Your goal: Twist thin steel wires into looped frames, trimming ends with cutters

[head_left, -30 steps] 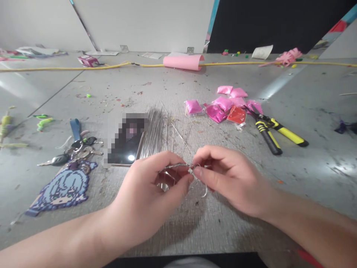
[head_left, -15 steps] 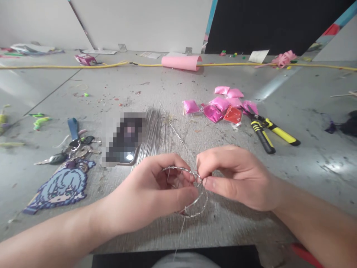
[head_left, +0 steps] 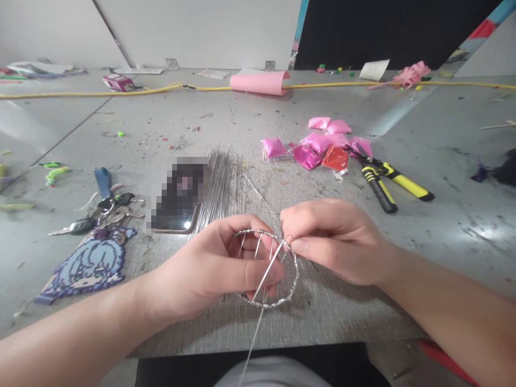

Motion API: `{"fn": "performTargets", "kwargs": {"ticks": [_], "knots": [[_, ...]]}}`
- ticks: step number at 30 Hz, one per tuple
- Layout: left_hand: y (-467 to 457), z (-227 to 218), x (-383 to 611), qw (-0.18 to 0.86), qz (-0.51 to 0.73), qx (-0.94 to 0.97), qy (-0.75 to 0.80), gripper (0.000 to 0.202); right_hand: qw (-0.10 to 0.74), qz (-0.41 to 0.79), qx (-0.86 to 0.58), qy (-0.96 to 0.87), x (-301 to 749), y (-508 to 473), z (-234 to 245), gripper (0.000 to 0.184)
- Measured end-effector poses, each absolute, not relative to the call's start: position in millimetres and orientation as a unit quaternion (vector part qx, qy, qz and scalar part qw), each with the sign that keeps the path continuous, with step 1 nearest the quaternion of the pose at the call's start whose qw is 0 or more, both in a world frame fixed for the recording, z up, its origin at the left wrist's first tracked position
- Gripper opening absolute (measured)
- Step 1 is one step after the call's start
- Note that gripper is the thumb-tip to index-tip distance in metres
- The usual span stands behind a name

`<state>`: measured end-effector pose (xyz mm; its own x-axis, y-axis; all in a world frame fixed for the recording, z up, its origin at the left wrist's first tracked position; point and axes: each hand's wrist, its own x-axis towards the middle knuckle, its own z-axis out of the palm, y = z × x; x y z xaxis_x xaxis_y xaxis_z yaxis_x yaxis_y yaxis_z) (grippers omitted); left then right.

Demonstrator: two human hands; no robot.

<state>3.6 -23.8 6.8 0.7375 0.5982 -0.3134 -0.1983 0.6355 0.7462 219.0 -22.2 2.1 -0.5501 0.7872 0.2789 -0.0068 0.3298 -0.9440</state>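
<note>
A round wire frame [head_left: 296, 277], made of twisted silver wire with thin struts between its rings, is held above the near part of the table. My left hand [head_left: 226, 263] grips it from the left, the thumb across its front and fingers behind it. At its upper right rim, my right hand [head_left: 334, 242] pinches a thin wire end between thumb and forefinger. A loose wire [head_left: 253, 341] trails down from the frame past the table's front edge. Behind my left hand lies a bundle of straight silver wires [head_left: 215, 185].
Left of the wires lie a phone [head_left: 177, 201] and keys [head_left: 110, 212] with a pixel-pattern charm [head_left: 88, 266]. Pink packets [head_left: 316, 142] and yellow-black pliers [head_left: 387, 180] lie beyond my right hand. A yellow cable [head_left: 161, 90] crosses the back beside rolled pink paper [head_left: 258, 82].
The wire frame has turned in my hands, so its ring and struts now face me more openly. My right hand still pinches at the rim. The view has shifted slightly.
</note>
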Motion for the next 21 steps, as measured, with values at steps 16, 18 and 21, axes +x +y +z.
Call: {"fn": "performTargets", "kwargs": {"ticks": [16,18,21], "knots": [[-20,2,5,0.863,0.228,0.351,0.284,0.022,0.412,0.368,-0.321,-0.769,219,-22,4,0.013],[-20,3,6,0.852,0.235,0.359,0.300,0.020,0.399,0.319,-0.330,-0.794,223,-21,6,0.012],[-19,5,7,0.829,0.242,0.381,0.330,0.019,0.374,0.269,-0.318,-0.829,226,-21,8,0.013]]}}
